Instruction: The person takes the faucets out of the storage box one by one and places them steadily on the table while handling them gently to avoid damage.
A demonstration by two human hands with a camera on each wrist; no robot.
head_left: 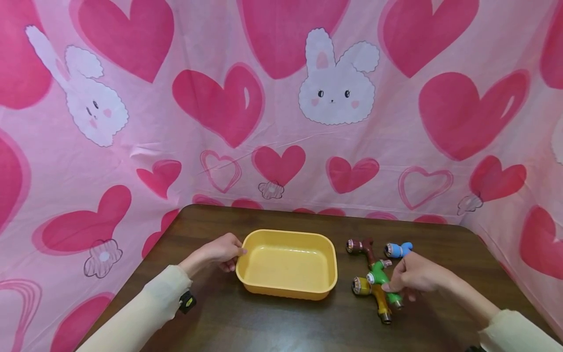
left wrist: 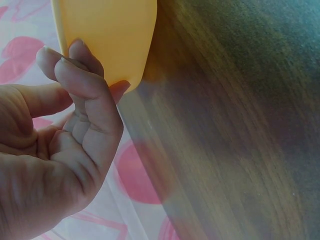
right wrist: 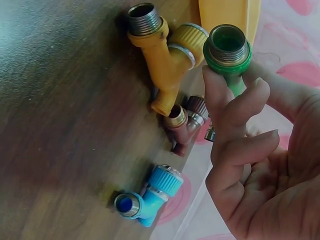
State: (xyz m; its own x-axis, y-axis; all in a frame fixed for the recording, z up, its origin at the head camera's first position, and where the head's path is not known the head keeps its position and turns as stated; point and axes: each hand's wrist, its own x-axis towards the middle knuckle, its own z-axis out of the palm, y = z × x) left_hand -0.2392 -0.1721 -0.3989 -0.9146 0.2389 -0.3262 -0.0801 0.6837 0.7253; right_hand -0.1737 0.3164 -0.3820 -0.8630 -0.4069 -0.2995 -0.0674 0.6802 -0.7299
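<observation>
At the left end of a yellow plastic basin (head_left: 288, 266), my left hand (head_left: 220, 250) pinches the rim, thumb on the edge and fingers against the outer wall. My right hand (head_left: 418, 275) grips a green tap (head_left: 381, 276) between thumb and fingers. In the right wrist view the threaded metal end of this green tap (right wrist: 228, 47) faces the camera, and the hand hides part of its body. A yellow tap (head_left: 378, 292) lies just beside and partly behind it. Farther back lie a dark red tap (head_left: 368, 250) and a blue tap (head_left: 399, 250).
All of this stands on a dark wooden table (head_left: 272, 320). Behind and at the sides hangs a pink cloth (head_left: 281, 132) with hearts and rabbits, close to the table's far edge. The basin holds nothing.
</observation>
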